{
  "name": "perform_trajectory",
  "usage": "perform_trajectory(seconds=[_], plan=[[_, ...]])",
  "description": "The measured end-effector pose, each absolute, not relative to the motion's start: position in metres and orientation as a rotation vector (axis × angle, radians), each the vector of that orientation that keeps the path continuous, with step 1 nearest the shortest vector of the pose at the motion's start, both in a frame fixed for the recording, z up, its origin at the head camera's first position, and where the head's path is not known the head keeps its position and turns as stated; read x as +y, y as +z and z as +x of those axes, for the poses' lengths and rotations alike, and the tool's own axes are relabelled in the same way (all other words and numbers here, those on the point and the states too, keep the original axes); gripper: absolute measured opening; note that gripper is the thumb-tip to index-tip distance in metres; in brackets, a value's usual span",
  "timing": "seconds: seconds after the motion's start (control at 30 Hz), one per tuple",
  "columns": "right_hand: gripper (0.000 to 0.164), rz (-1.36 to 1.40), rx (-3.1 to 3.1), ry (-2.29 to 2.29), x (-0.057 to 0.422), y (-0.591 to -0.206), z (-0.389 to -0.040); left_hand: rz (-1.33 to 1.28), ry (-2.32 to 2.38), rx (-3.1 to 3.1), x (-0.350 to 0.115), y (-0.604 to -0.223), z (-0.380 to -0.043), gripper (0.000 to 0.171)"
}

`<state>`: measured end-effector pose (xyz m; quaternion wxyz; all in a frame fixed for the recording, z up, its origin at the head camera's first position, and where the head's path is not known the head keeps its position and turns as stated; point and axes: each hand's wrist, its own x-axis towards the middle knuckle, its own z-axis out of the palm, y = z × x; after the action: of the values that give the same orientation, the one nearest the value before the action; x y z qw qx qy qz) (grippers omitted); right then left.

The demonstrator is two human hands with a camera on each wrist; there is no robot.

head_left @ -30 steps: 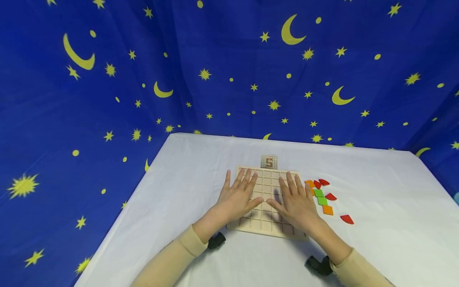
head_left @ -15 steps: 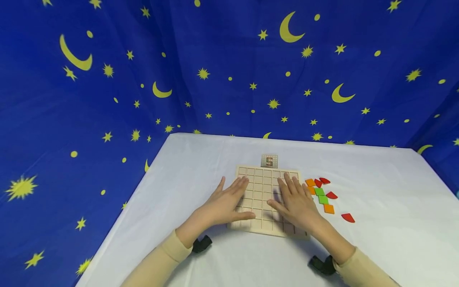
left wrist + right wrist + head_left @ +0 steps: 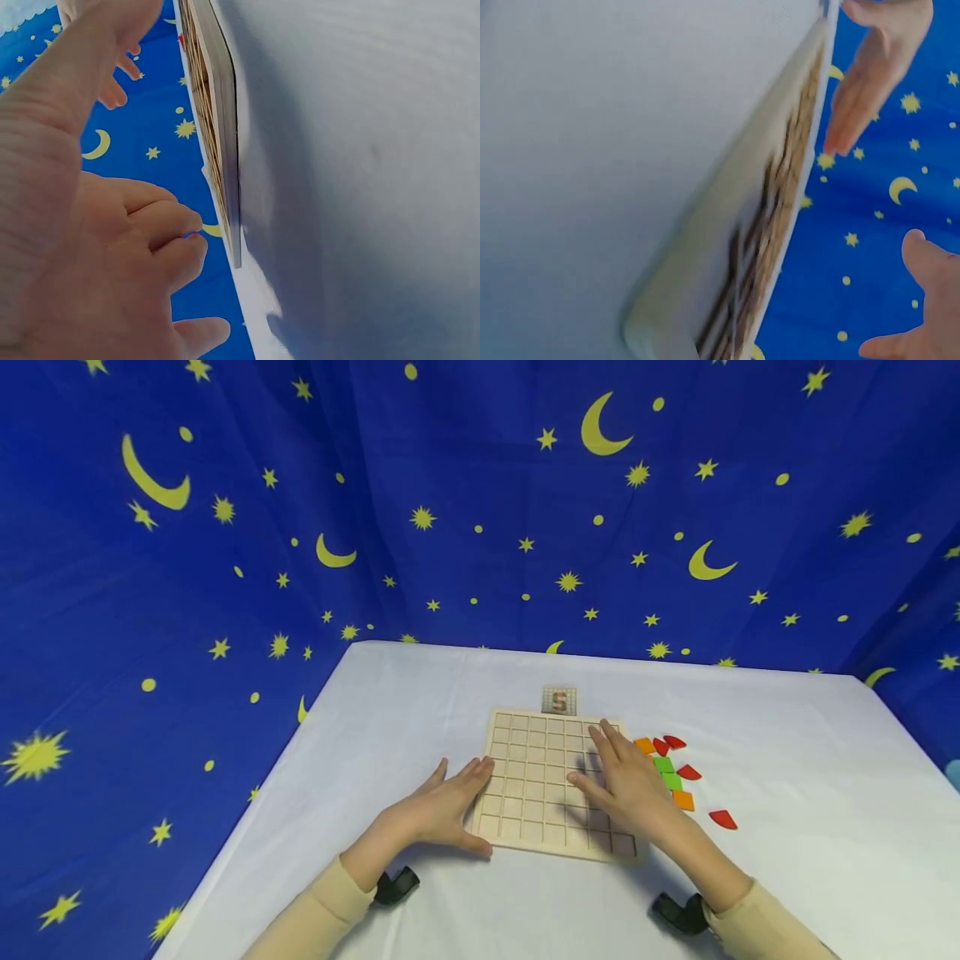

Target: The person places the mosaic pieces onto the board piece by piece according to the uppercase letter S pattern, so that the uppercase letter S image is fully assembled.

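A square wooden grid board point(image 3: 525, 781) lies flat on the white table, its cells bare where they show. My left hand point(image 3: 438, 814) is beside the board's left edge, fingers extended and thumb spread near the front left corner. In the left wrist view the same hand point(image 3: 112, 262) appears above the table level; whether it touches the board I cannot tell. Over the board's right part hovers my right hand point(image 3: 630, 781), fingers extended, holding nothing. It hides some cells. The right wrist view catches its thumb and a finger point(image 3: 930, 262) at the lower right.
Right of the board lie loose flat pieces: orange squares point(image 3: 683, 800), green squares point(image 3: 664, 765) and red rounded wedges point(image 3: 723, 819). A small pattern card point(image 3: 559, 700) touches or nearly touches the board's far edge. A blue star-and-moon cloth point(image 3: 480, 510) rises behind the table point(image 3: 810, 777).
My left hand has moved left and toward me, from over the board to its left edge. The right hand has barely moved, its fingers drawing closer together. Board and pieces lie as before.
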<state>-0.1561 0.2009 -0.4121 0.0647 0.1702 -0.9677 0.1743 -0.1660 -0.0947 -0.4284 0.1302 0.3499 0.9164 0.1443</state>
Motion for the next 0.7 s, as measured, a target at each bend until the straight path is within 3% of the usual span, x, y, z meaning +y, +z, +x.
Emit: perform_trajectory(seconds=[0.43,0.7], plan=[[0.066,0.355,-2.745,0.899,0.270,-0.390,-0.168,0.986,0.429,2.649,-0.099,-0.436,-0.169,0.107],[0.065,0.188,-2.725,1.027,0.369,-0.466,-0.222,0.989,0.427,2.658,-0.100,-0.434,-0.170,0.105]])
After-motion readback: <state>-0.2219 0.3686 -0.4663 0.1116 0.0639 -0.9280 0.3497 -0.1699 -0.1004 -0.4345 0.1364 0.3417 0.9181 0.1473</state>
